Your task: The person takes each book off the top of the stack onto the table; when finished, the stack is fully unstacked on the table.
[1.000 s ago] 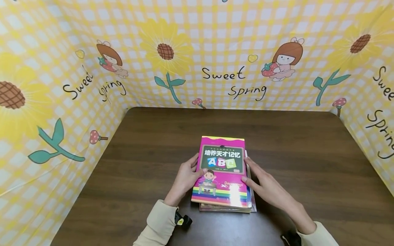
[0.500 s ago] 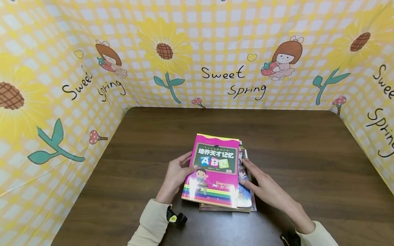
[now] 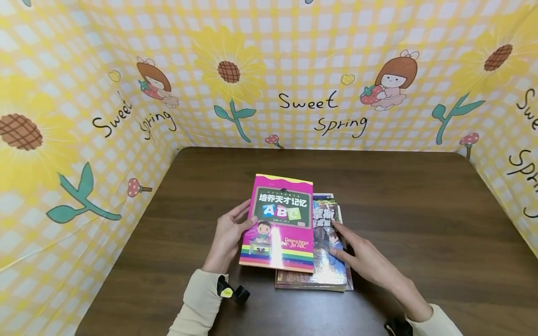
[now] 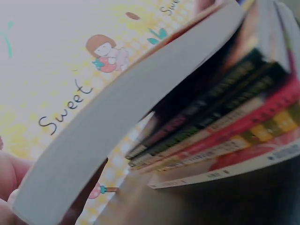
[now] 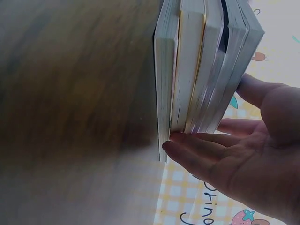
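Note:
A pink book [image 3: 277, 252] with a green panel reading ABC is held by my left hand [image 3: 227, 235] at its left edge, thumb on the cover. It is lifted off the stack of books [image 3: 332, 266] and partly covers it. In the left wrist view the pink book's page edge [image 4: 117, 105] bends slightly, above the stack's spines [image 4: 211, 126]. My right hand [image 3: 370, 259] rests against the stack's right side, thumb at the top book. The right wrist view shows its fairly straight fingers [image 5: 201, 157] touching the page edges [image 5: 190, 70].
The books stand on a dark wooden table [image 3: 168, 289]. A yellow checked cloth [image 3: 286, 56] with printed flowers and figures rises around its back and sides. Each wrist wears a black strap, the left one [image 3: 235, 291] showing most.
My left hand has shifted the pink book leftward and raised it off the stack, uncovering the blue-toned book beneath. My right hand has stayed at the stack's side.

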`<state>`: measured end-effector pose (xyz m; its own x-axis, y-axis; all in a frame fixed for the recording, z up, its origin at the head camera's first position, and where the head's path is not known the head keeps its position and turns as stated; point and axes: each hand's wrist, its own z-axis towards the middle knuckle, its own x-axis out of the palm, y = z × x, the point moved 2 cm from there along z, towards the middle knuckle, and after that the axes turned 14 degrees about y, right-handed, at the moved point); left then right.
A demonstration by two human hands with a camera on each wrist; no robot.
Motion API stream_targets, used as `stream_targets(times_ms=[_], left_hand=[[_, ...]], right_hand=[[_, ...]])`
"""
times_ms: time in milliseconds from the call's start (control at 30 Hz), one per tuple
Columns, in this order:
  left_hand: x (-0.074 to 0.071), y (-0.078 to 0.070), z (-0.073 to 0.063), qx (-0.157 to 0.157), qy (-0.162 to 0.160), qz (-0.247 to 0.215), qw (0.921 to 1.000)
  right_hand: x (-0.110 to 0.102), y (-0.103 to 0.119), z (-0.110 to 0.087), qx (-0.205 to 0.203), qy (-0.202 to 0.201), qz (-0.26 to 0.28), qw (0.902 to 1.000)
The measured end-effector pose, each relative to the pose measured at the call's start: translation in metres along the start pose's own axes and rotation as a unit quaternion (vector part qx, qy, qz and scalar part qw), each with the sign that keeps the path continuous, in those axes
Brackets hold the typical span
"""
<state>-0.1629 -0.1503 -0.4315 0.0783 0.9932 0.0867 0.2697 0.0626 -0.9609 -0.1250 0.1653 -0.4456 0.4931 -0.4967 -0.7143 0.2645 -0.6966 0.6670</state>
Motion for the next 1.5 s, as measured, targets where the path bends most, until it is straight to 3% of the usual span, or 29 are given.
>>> stream_targets(times_ms=[433,733,967,1300,1500], left_hand=[[-0.027,-0.03,0.024,0.008,-0.005,-0.077,0.997],[-0.056,-0.05,0.057,0.018,-0.01,-0.119,0.9927],[-0.071,-0.065,0.08,0.014,-0.02,-0.126,0.9917],[-0.084,-0.066,0.113,-0.013,-0.037,-0.127,0.9911],[-0.092,-0.059,0.128,-0.027,-0.05,-0.096,0.9938]], right_hand=[[0.0,0.001,-0.002,-0.033,-0.022,-0.015,0.9991],[0.002,0.003,-0.001,-0.049,-0.025,-0.021,0.9983],[0.003,0.002,-0.001,-0.046,-0.025,-0.023,0.9984],[0.003,0.0,-0.002,-0.043,-0.021,-0.021,0.9986],[0.004,0.0,-0.001,-0.048,-0.021,-0.023,0.9983]])
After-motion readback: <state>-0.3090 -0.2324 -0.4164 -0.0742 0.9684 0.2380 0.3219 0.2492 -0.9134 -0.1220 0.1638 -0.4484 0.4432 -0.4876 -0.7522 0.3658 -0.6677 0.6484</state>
